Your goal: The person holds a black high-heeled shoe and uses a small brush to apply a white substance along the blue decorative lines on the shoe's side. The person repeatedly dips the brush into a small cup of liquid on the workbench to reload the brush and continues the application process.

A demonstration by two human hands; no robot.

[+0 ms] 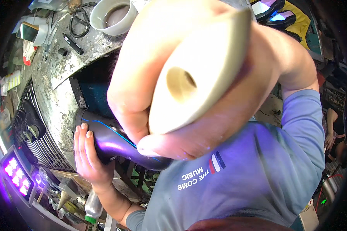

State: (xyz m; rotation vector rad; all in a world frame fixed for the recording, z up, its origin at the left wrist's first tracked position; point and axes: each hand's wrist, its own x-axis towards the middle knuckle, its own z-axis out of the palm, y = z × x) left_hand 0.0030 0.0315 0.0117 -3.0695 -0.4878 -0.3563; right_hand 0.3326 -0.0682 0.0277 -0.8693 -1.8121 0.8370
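Very near the camera my right hand (219, 142) is closed round a cream shoe last (208, 65). The last's flat, leaf-shaped top faces up and has a round hole in it; the rest is hidden in the grip. Lower left, my left hand (89, 156) lies over the side of a shiny black boot (108, 142), long fingers on top, thumb out of sight underneath. A thin blue line runs along the boot, which lies across the edge of the worktable (58, 73). Part of the boot is covered by my right hand.
On the stained table stand a white bowl (132, 19) with brownish residue and a black marker (73, 43). A black shoe (29, 119) rests by a slatted rack (50, 148). A purple lamp (17, 175) glows at left. Black shoes (282, 19) lie on yellow cloth. Another person (331, 131) is at right.
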